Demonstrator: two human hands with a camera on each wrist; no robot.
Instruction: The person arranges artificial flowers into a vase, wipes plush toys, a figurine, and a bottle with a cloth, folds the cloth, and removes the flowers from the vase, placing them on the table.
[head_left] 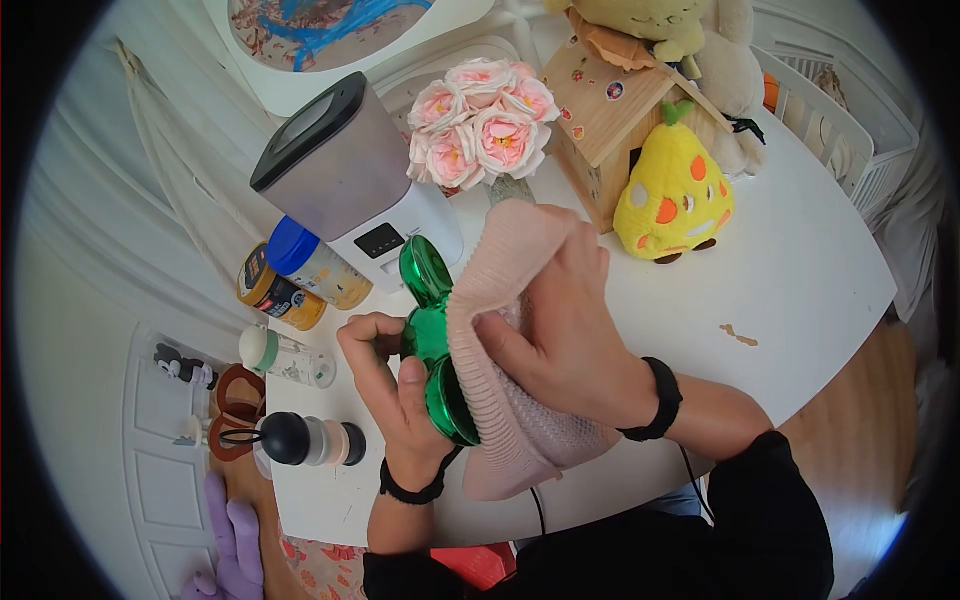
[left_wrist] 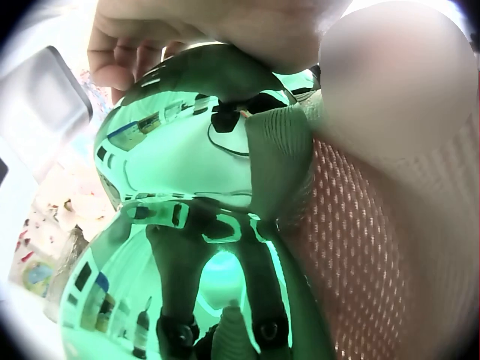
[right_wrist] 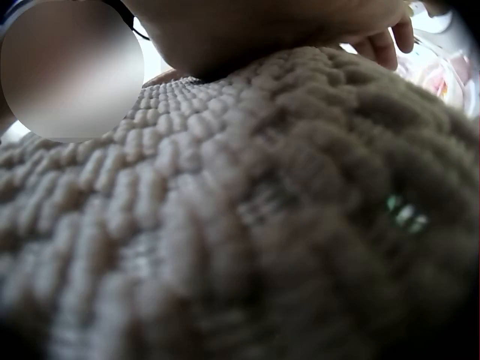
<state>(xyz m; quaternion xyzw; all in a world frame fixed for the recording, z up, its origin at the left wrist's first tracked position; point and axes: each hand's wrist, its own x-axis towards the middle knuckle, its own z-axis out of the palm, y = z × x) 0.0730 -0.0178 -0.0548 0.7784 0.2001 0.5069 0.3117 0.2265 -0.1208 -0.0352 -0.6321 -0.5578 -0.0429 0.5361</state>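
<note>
A shiny green object with rounded lobes (head_left: 427, 334) is held by the left hand (head_left: 392, 400), its thumb and curled fingers around the left side. In the left wrist view the green surface (left_wrist: 180, 150) is mirror-like, with the left hand (left_wrist: 210, 30) above it. A pink knitted piece (head_left: 490, 400) covers the object's right side. The right hand (head_left: 575, 340) grips the knit near its ribbed edge, thumb at the opening. The knit (right_wrist: 225, 210) fills the right wrist view below the right hand (right_wrist: 277, 30); small green glints show through it.
On the white table (head_left: 800, 270) stand a grey-and-white appliance (head_left: 340, 170), pink roses (head_left: 485, 125), a wooden house (head_left: 610, 110) and a yellow plush (head_left: 675, 200). At the left are two canisters (head_left: 318, 265), a clear bottle (head_left: 290, 358) and a black-topped bottle (head_left: 310, 440).
</note>
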